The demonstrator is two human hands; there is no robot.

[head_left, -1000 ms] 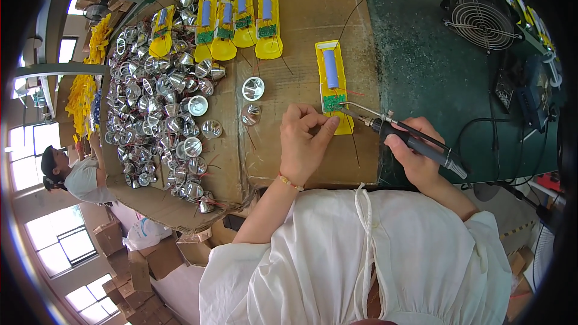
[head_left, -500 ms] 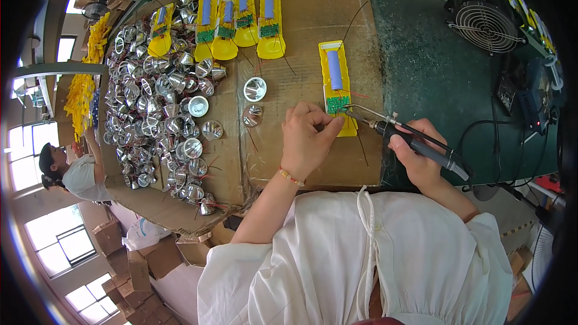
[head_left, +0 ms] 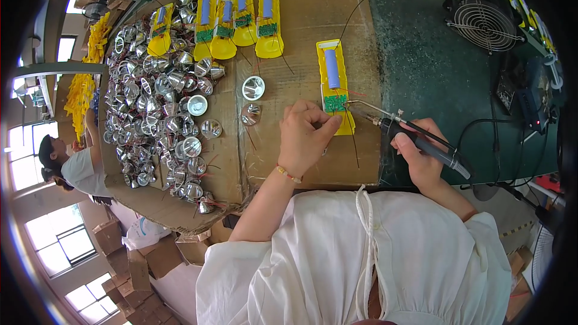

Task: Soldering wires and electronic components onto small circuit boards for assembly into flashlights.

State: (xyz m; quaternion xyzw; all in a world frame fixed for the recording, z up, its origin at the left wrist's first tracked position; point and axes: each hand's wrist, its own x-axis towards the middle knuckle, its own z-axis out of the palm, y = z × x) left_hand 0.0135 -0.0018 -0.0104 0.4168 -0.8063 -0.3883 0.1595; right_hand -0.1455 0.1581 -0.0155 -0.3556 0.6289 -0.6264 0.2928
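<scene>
My right hand (head_left: 422,155) grips a soldering iron (head_left: 424,147) with a thin metal feed tube along its top. The iron's tip end is close over the right edge of a green circuit board (head_left: 335,103); I cannot tell whether it touches. This board sits in a yellow plastic housing (head_left: 345,125) with a purple cylindrical battery (head_left: 332,69) above it and thin red and black wires sticking out. My left hand (head_left: 306,137) is at the housing's lower left edge, thumb and fingers pinched together. What they hold, if anything, is hidden.
Left of the work lie two loose reflector cups (head_left: 253,88) and a cardboard box (head_left: 180,221) heaped with many more. Several yellow housings (head_left: 268,24) with batteries lie at the back. A metal-grilled fan (head_left: 484,21) and a blue station box (head_left: 530,108) with cables stand right.
The soldering iron's tip has shifted slightly up and right relative to the board. My left hand keeps its pinch at the housing's edge. A person at far left has raised an arm.
</scene>
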